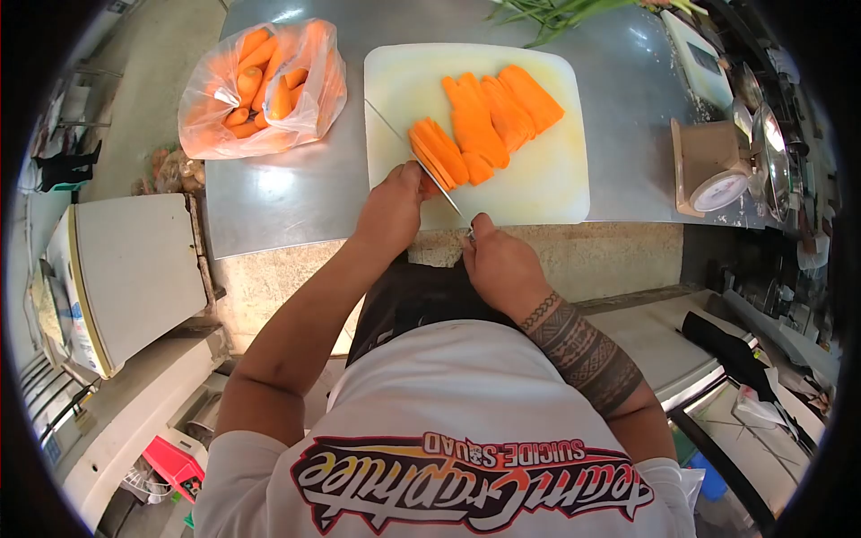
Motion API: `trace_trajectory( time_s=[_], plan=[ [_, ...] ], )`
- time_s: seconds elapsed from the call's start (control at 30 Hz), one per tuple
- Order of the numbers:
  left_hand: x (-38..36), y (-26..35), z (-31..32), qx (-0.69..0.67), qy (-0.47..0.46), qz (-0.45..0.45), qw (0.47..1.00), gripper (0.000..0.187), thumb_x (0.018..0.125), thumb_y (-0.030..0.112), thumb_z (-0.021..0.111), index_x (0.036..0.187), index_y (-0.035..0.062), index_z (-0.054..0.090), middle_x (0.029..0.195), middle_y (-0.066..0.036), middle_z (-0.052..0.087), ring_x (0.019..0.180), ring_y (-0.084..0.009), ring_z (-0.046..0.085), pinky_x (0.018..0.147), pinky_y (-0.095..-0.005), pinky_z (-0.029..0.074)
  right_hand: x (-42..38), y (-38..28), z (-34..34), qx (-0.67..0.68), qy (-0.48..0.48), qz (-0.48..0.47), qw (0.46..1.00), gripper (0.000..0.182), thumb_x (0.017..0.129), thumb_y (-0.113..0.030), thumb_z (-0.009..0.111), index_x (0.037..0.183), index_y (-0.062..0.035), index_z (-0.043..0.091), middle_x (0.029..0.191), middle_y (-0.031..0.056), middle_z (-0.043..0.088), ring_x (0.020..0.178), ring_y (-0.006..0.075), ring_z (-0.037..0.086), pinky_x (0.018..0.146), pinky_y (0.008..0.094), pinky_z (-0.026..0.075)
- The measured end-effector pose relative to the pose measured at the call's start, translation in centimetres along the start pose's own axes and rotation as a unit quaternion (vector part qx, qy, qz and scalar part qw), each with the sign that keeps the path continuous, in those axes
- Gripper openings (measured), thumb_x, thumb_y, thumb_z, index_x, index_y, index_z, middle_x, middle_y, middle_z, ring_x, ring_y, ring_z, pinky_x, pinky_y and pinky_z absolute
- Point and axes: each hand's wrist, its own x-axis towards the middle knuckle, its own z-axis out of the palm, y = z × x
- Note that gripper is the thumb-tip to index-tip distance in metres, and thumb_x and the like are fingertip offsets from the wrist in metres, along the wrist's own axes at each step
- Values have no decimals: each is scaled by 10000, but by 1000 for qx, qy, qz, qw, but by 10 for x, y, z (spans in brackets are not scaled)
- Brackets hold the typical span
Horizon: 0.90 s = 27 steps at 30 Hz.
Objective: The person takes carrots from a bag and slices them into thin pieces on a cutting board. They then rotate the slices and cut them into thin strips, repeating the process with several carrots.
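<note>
My right hand (504, 267) is closed round the handle of a knife at the near edge of the white cutting board (547, 193). The thin knife blade (448, 195) slants up and left across the board, partly behind a stack of carrot slices (437, 152). At the lower left end of that stack, my left hand (393, 206) grips it with bent fingers, close beside the blade; some fingertips are hidden. Just right of it, overlapping carrot slices (484, 125) lie fanned out in rows on the board.
A clear plastic bag of whole carrots (260, 85) rests on the metal table (269, 193), left of the board. Green leafy stalks (565, 13) lie at the far edge. To the right stands a weighing scale (713, 170). A white chest-like box (134, 269) is at lower left.
</note>
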Motion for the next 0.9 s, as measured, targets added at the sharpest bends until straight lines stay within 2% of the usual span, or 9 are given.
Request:
trace_trajectory(
  time_s=[0.17,0.27,0.37,0.47,0.67,0.77,0.9],
  plan=[
    [-3,-1,4,40,17,15,999,124,963,53,655,1064,-13,626,1035,-234,716,979,-458,703,825,-530,566,-29,-22,-42,12,16,-28,999,228,1027,-214,602,1035,-3,513,766,233,704,725,443,726,659,545,589],
    [-4,3,2,39,14,22,999,114,964,73,669,1043,-3,638,1016,-228,715,969,-457,701,818,-531,565,-35,-16,-42,23,7,-28,999,222,1028,-210,605,1044,-6,519,760,236,704,713,441,723,655,545,588],
    [-4,-6,7,58,15,1,998,124,966,105,687,1033,10,644,997,-212,719,941,-447,707,802,-528,568,-17,6,4,-13,15,-24,1000,216,1028,-202,609,1059,-5,524,757,243,704,708,442,721,654,552,586],
    [-5,-16,11,64,30,61,996,112,976,118,674,1032,24,649,976,-198,723,910,-434,714,786,-523,573,-19,5,2,-10,12,-11,1000,216,1030,-204,606,1064,-4,531,760,246,707,716,444,724,654,559,584],
    [-7,-4,4,104,26,40,993,102,982,133,665,1025,41,677,969,-180,739,906,-411,723,782,-506,581,-47,-23,-46,26,-8,-12,1000,220,1028,-215,612,1036,-8,537,771,249,706,719,449,724,653,551,586],
    [-6,-15,13,88,30,43,995,105,964,136,693,1021,49,687,944,-171,739,898,-403,725,776,-497,583,-31,12,11,2,-13,11,1000,224,1029,-213,618,1031,-5,535,780,255,706,729,454,724,668,553,588],
    [-5,-14,11,98,35,62,993,100,965,148,691,998,55,709,939,-168,743,888,-393,728,771,-491,582,-37,-6,-17,16,-6,4,1000,233,1033,-222,614,1032,-4,532,788,257,705,744,467,719,676,559,584]
  ],
)
